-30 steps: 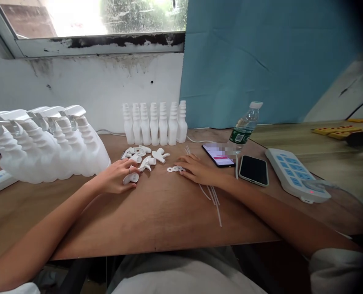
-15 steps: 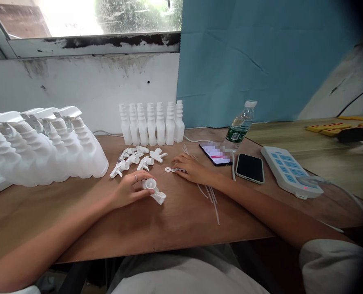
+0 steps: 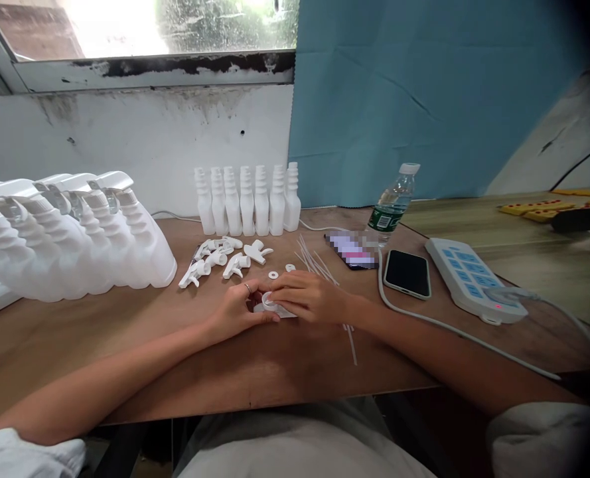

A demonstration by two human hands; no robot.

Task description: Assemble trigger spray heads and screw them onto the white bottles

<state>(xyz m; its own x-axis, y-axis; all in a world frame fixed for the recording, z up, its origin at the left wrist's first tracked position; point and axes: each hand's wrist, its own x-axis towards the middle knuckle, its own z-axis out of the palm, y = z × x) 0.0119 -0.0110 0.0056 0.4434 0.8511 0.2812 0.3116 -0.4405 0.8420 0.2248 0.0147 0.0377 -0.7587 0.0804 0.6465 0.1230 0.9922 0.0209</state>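
My left hand (image 3: 239,311) grips a white trigger spray head (image 3: 269,304), its round collar turned up. Over that collar lie the fingertips of my right hand (image 3: 310,297), drawn together; whatever they pinch is hidden. Just beyond my hands, two small white washers, a near one (image 3: 273,275) and a farther one (image 3: 290,267), lie flat on the wooden table (image 3: 175,372). Several more spray heads (image 3: 235,265) are piled to the left of them. Thin white tubes (image 3: 319,262) run partly under my right wrist.
Slim white bottles (image 3: 246,206) stand in a row by the wall. Large bottles with spray heads (image 3: 90,245) crowd the left side. On the right are a water bottle (image 3: 387,216), a lit phone (image 3: 349,249), a dark phone (image 3: 407,273), a power strip (image 3: 468,275) and a cable (image 3: 439,326).
My right hand has left the washers and come down and inward to the spray head. My left hand has carried the spray head rightward, and both hands now meet at its collar.
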